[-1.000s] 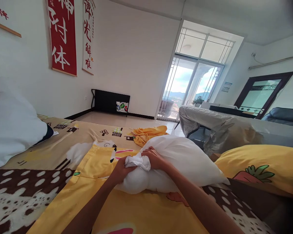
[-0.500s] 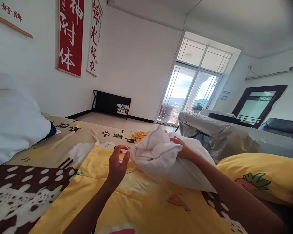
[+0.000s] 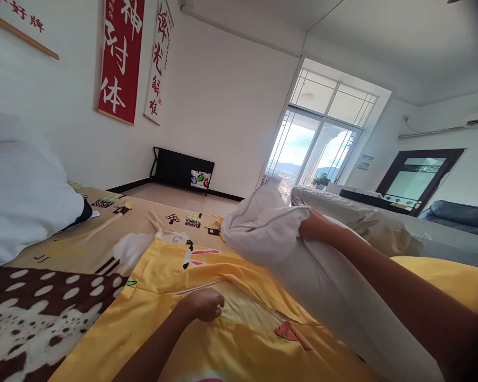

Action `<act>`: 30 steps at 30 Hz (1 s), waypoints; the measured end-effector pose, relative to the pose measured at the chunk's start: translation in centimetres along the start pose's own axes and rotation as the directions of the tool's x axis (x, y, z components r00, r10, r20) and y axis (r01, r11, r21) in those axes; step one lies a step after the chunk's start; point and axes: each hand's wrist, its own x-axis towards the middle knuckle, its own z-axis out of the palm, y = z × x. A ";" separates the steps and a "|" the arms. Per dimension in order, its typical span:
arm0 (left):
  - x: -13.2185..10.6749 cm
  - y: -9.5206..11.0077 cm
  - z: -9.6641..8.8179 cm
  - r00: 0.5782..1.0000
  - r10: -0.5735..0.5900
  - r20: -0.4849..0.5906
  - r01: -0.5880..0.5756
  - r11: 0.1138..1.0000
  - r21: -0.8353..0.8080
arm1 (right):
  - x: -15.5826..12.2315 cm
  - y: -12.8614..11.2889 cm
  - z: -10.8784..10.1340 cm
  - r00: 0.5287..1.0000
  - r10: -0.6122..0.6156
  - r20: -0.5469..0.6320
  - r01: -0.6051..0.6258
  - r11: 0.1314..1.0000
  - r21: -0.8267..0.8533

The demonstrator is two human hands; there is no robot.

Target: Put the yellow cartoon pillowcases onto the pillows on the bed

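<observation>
One white bundle (image 3: 27, 196) at far left, resting on the patterned bedspread (image 3: 137, 212); next, a yellow cover (image 3: 231, 339) spread flat, probably to keep its apparent opening within reach; beside that edge, the left hand (image 3: 207, 305), fingers clenched, with no cloth clearly visible in them, perhaps steadying the cover; farther right, a white pillow (image 3: 322, 289) slanting above the cover, bunched end high, likely propped by the right hand (image 3: 309, 225), fingers hidden in the folds, grasp impossible to tell; lastly, a yellow cushion (image 3: 450, 278) behind the forearm.
</observation>
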 end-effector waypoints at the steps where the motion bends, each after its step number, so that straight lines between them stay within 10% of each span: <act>1: 0.4 0.1 0.7 0.999 -0.004 0.042 0.003 1.000 0.024 | 0.1 -0.7 -0.1 0.999 0.001 0.039 0.000 0.999 -0.032; 8: 1.3 0.9 2.7 0.983 0.008 0.185 -0.023 0.996 0.081 | 0.1 -4.6 0.7 0.975 0.017 0.220 0.007 0.994 -0.105; 17: -0.7 1.7 -0.8 0.921 0.113 0.373 -0.080 0.992 -0.101 | 0.8 -5.5 6.5 0.952 -0.081 0.297 0.092 0.995 -0.025; 30: -0.7 -6.8 -2.4 0.980 -0.195 -0.023 0.197 0.979 0.056 | 0.6 -7.9 10.6 0.935 -0.204 0.290 0.135 0.961 0.241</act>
